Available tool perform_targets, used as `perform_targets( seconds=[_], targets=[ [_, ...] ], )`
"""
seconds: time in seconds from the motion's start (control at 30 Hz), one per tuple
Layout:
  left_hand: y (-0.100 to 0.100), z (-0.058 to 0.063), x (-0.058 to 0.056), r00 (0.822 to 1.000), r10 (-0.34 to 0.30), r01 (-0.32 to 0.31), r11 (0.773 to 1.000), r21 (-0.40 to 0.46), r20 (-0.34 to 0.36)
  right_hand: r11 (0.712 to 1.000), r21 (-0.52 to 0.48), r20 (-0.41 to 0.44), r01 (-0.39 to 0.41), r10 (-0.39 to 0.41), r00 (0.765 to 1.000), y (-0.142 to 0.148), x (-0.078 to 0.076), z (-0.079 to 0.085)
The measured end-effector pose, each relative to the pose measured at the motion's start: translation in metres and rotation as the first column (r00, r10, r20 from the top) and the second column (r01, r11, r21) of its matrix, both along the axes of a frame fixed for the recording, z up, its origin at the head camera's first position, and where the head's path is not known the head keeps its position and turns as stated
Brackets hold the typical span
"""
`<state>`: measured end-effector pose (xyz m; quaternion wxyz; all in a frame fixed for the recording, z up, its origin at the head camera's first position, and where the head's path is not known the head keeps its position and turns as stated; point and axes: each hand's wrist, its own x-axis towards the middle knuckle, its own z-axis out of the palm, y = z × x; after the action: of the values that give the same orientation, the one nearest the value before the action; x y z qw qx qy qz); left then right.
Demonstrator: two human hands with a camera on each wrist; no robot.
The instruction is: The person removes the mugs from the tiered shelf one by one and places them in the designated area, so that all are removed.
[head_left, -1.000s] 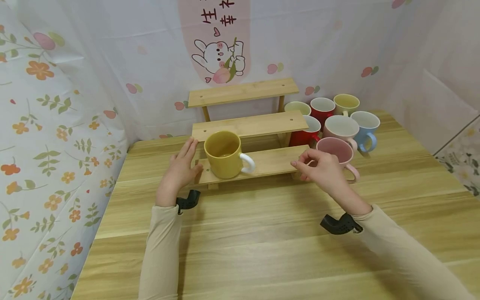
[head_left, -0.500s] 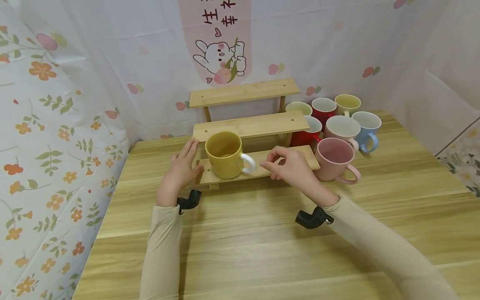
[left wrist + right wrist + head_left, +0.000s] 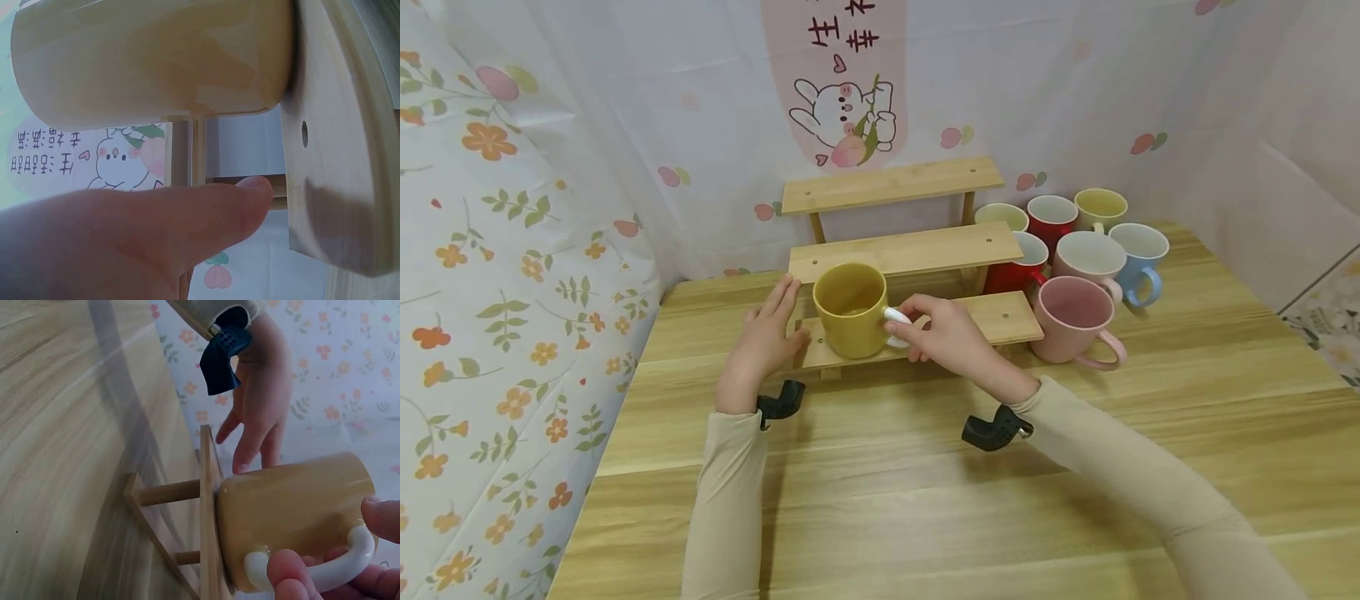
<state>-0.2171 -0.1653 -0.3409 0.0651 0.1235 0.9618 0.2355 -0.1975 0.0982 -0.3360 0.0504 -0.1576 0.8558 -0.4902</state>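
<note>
A yellow mug (image 3: 848, 323) with a white handle (image 3: 334, 573) stands upright near the left end of the lowest step of a three-step wooden rack (image 3: 1000, 315). My right hand (image 3: 953, 337) pinches the handle; in the right wrist view its fingers lie around the white loop. On the mug's other side is my left hand (image 3: 760, 343), fingers straight, at the rack's left end. Its thumb (image 3: 225, 219) points at the gap beside the lowest step in the left wrist view, apart from the mug. Whether its fingertips touch the rack cannot be told.
A pink mug (image 3: 1075, 321) stands by the rack's right end. Behind it are several more: a red mug (image 3: 1011, 275), a pale pink mug (image 3: 1086, 258), a light blue mug (image 3: 1138, 254) and a yellow one (image 3: 1099, 207). A patterned cloth (image 3: 700, 100) hangs behind the table.
My right hand has moved left from beside the pink mug, along the lowest step, and has taken hold of the yellow mug's handle. My left hand and the mug have stayed put.
</note>
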Motion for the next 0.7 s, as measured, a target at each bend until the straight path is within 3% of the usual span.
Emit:
perform_targets(
  seconds=[0.17,0.33,0.5,0.7],
  targets=[
    [0.0,0.001,-0.001,1.0,-0.004,0.004,1.0,-0.002,-0.016,0.999,-0.01,-0.05,-0.039,0.039,0.998,-0.004,0.0,-0.003],
    [0.0,0.001,-0.002,1.0,0.001,-0.001,1.0,-0.008,0.005,1.0,0.001,-0.122,-0.031,0.03,0.992,-0.004,-0.001,-0.008],
    [0.001,-0.001,-0.002,1.0,0.004,-0.004,1.0,-0.002,0.024,1.0,0.002,-0.129,0.011,-0.011,0.992,0.0,0.001,-0.015],
    [0.001,-0.001,-0.002,1.0,-0.004,0.004,1.0,0.004,-0.002,0.999,-0.03,-0.127,0.031,-0.035,0.991,0.006,0.004,-0.015]
  ],
)
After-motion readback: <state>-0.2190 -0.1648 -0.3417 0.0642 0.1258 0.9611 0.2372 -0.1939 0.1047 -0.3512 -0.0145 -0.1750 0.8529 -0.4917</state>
